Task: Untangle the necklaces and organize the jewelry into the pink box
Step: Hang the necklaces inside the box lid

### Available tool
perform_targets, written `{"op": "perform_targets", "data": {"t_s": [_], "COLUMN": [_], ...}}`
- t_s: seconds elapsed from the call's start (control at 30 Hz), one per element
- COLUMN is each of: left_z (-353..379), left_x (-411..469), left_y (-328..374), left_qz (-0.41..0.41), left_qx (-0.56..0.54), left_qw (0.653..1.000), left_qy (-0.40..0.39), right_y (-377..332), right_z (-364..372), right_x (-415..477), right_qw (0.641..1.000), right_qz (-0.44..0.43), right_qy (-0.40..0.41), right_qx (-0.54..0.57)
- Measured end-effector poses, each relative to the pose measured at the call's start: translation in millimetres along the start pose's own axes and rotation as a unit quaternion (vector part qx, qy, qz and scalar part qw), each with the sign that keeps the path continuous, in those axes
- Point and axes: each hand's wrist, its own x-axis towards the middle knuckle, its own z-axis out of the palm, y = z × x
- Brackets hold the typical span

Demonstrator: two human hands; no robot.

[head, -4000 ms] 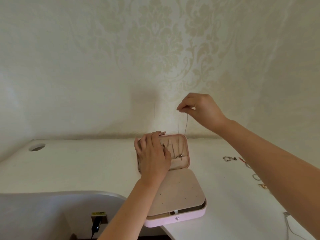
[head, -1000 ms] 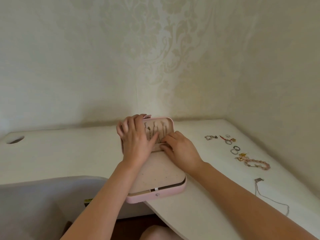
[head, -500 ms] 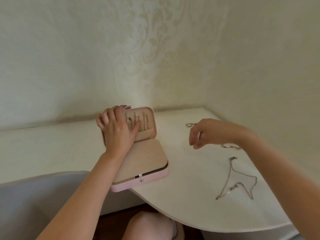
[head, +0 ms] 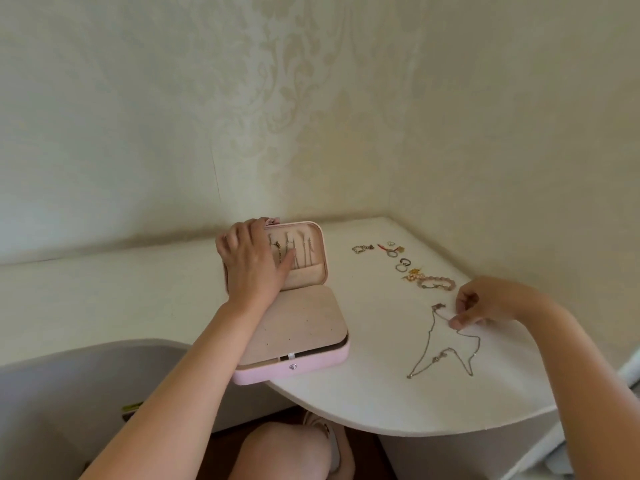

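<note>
The pink box (head: 313,367) lies open at the table's front edge, its lid (head: 320,258) standing upright with several thin chains hung inside. My left hand (head: 251,259) rests flat on the lid's left side, thumb stretched over the hanging chains. A thin silver necklace (head: 441,355) lies spread on the table to the right of the box. My right hand (head: 479,303) is at its upper end, thumb and fingers pinching the chain near the clasp.
Loose jewelry lies in a row toward the wall corner: a silver bracelet (head: 362,248), rings (head: 401,265), gold pieces (head: 414,273) and a pink bead bracelet (head: 436,283). The white table (head: 363,393) has a curved front edge. My knee (head: 284,448) shows below.
My right hand left the box, swung right and came down on the silver necklace, pinching its upper end. The left hand stays on the lid. The view turned right.
</note>
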Motion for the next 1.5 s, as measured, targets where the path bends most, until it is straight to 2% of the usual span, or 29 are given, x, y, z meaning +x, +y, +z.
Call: {"op": "perform_targets", "data": {"t_s": [0.13,0.23,0.27,0.33,0.43,0.73,0.9,1.13,1.23,1.33,1.5], "left_z": [1.0,1.0,0.9,1.3,2.5,1.9,1.9,1.9,3.8,5.6,6.7], "left_x": [0.6,0.4,0.1,-0.2,-0.2,-1.4,-0.7,-3.4,-2.5,-2.4,-2.8], "left_y": [-0.4,0.4,0.1,-1.0,-2.1,-0.9,-2.2,-1.1,-2.1,-3.6,-5.0], "left_qz": [-0.010,-0.012,-0.011,-0.011,-0.013,-0.014,-0.018,-0.013,-0.012,-0.011,-0.016], "left_qx": [-0.002,-0.011,-0.013,-0.013,-0.009,-0.009,-0.010,-0.014,-0.021,-0.021,-0.018], "left_qw": [1.000,0.999,0.999,0.999,0.999,0.999,0.998,0.999,0.999,0.999,0.999], "left_qy": [-0.028,-0.033,-0.030,-0.027,-0.041,-0.042,-0.053,-0.045,-0.042,-0.041,-0.047], "right_y": [20.0,15.3,10.3,-1.0,-12.9,-20.3,-19.8,-15.1,-18.9,-32.9,-66.9], "right_z": [0.4,6.7,9.5,17.0,29.0,41.3,49.5,50.1,37.8,15.8,-27.3], "right_x": [-3.6,-13.1,-19.2,-33.8,-47.6,-56.5,-59.7,-58.5,-56.3,-55.4,-50.7], "right_qw": [0.997,0.992,0.990,0.987,0.981,0.983,0.978,0.979,0.964,0.927,0.877], "right_qz": [0.009,-0.051,-0.080,-0.134,-0.169,-0.169,-0.176,-0.199,-0.236,-0.283,-0.288], "right_qy": [0.035,0.089,0.084,0.020,-0.045,0.002,-0.003,-0.017,-0.020,-0.043,-0.086], "right_qx": [0.063,0.075,0.081,0.091,0.078,0.078,0.112,0.046,0.120,0.240,0.375]}}
